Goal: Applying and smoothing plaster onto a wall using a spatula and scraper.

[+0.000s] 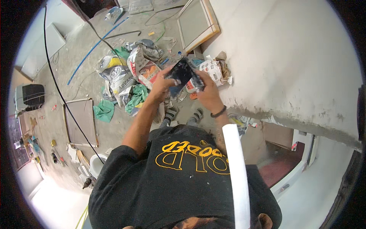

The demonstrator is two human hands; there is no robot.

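I see the person's left hand (pixel 163 84) and right hand (pixel 209 89) gripping opposite sides of a dark, flat, phone-like thing (pixel 181 72), held up before the black shirt (pixel 167 194), above a floor (pixel 78 44) littered with crumpled sacks (pixel 119 78).

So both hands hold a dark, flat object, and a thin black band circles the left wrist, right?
Not quite: the head view shows the thin black band on the right wrist. The left hand and right hand do hold the dark, flat object.

We are seeing a pale wall (pixel 289 57) right of our right hand (pixel 207 89), grey floor (pixel 68 61) left of our left hand (pixel 161 86).
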